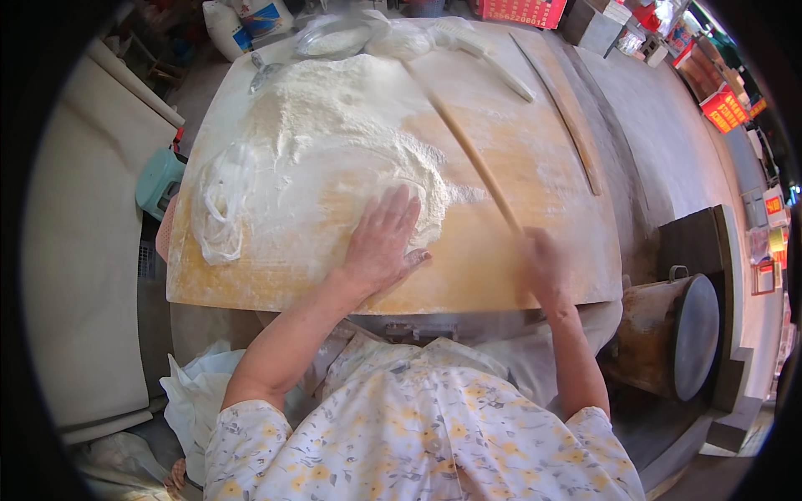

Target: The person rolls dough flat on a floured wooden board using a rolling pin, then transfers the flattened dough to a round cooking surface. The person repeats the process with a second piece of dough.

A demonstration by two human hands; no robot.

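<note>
My left hand (387, 241) lies palm down at the near edge of the flour pile (338, 106), its fingers stretched out and its thumb out to the right. What is under the palm is hidden; a pale, flour-covered patch shows at the fingertips. To the right, my right hand (544, 266), smeared by motion blur, is closed around the near end of a long thin wooden rolling pin (473, 150). That pin slants away to the far left, and its far end is blurred beside the flour. Both hands are over a floury wooden board (288, 269).
A crumpled clear plastic bag (220, 213) lies at the board's left. Along the far side are a metal scoop (263, 72), a bowl of flour (332, 41), a white long-handled brush (501, 69) and another wooden stick (561, 119). A large lidded pot (651, 332) stands at right.
</note>
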